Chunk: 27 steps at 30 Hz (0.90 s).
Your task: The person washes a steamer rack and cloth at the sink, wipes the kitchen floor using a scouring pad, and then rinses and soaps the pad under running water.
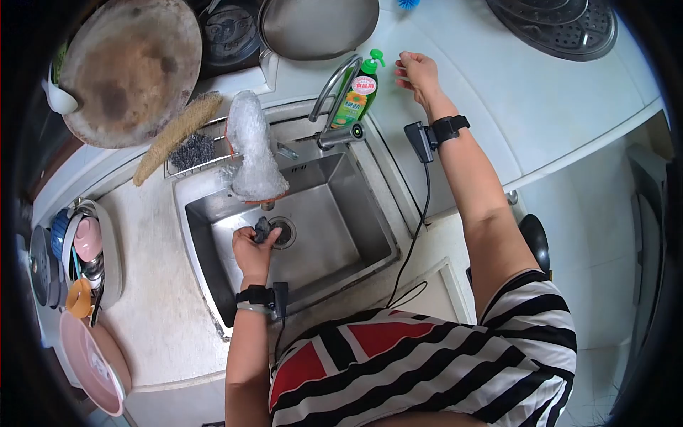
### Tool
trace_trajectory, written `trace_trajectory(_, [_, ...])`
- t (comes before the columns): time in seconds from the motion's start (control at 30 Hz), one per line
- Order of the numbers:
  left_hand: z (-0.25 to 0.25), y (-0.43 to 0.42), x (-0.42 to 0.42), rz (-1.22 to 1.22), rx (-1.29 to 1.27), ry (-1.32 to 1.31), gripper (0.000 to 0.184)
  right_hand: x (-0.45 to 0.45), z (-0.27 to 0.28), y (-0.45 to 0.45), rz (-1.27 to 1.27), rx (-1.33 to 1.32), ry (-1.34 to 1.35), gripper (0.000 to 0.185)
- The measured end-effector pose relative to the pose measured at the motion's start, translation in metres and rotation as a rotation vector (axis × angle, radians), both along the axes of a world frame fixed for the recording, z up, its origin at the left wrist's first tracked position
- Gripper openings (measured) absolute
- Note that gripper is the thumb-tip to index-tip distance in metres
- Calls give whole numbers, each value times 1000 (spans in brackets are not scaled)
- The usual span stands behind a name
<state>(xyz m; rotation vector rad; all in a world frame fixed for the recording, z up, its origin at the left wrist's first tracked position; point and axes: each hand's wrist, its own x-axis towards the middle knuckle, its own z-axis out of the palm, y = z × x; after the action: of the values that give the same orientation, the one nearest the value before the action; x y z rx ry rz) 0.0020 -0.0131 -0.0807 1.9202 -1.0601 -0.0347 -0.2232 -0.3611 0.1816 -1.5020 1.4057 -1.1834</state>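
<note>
Over the sink, near its drain, my left hand is closed around a small dark grey crumpled wad. Whether that wad is cloth or a scrubber I cannot tell. My right hand is stretched out above the white counter, its fingers loosely bent and apart with nothing visible in them. Just left of it stands a green dish soap bottle with a pump top, apart from the fingers. The curved faucet rises beside the bottle at the sink's back edge.
A clear plastic bag with reddish edges hangs over the sink's back rim, beside a wire rack holding a dark scouring pad and a tan loofah. Dishes fill a rack at left, above a pink basin. Pans stand behind.
</note>
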Motion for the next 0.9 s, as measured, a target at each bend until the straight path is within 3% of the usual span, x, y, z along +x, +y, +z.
trace_trajectory(0.07, [22,-1,4,5,67,87,58,2,-5,4,10,-26,-10,27])
trace_trajectory(0.1, [26,-2,10,-4,188,254,52,4,-8,8,-1,-17,12,28])
trace_trajectory(0.13, [20,-3,14,3,190,257,52,6,-9,9,-9,-10,34,29])
trace_trajectory(0.23, [23,-6,15,-39,-62,1065,42,8,-12,-3,-11,84,110,32])
trace_trajectory(0.27, [31,-3,12,-35,-63,1065,42,11,-15,-9,-7,85,111,32])
trace_trajectory(0.33, [52,-1,9,126,-120,1487,39,17,-19,-19,31,181,110,44])
trace_trajectory(0.4, [29,4,16,159,-77,1582,37,25,-22,-26,58,263,69,46])
trace_trajectory(0.47, [5,13,23,-20,58,1744,34,26,-21,-33,86,341,24,49])
trace_trajectory(0.57, [2,20,14,90,130,1597,31,28,-26,-56,147,482,-109,45])
trace_trajectory(0.63, [9,22,13,146,193,1488,32,22,-28,-71,295,671,-463,37])
trace_trajectory(0.73, [11,20,15,57,245,1482,34,16,-27,-80,352,780,-597,30])
trace_trajectory(0.83, [18,14,12,46,362,1309,33,13,-29,-80,343,732,-601,29])
trace_trajectory(0.9, [15,10,7,10,192,1318,27,12,-33,-81,354,730,-613,28])
